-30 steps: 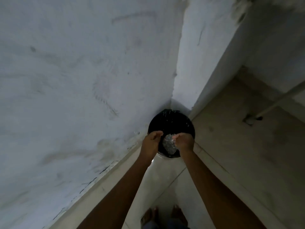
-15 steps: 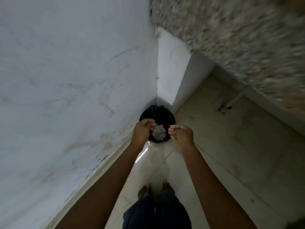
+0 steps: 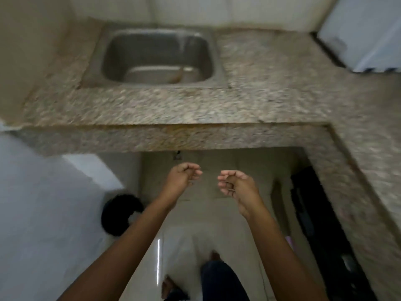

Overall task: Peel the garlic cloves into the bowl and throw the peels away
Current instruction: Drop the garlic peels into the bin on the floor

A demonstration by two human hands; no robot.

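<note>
The black round bin (image 3: 118, 213) stands on the floor at the lower left, partly hidden behind my left forearm. My left hand (image 3: 183, 178) and my right hand (image 3: 235, 184) hang in the air in front of the counter, a hand's width apart, well to the right of the bin and above it. Both have loosely curled fingers and nothing in them. No garlic, peels or bowl show in this view.
A speckled granite counter (image 3: 260, 101) runs across the top and down the right side, with a steel sink (image 3: 104, 70) set in it. A white appliance (image 3: 364, 31) sits at the far right. Dark shelving (image 3: 321, 224) stands under the right counter. My feet are on the pale tiled floor (image 3: 180, 246).
Earlier both hands were over the bin, dropping a pale clump of peels into it. Now the hands are empty and lifted away to the right, and my view has swung up to the counter.
</note>
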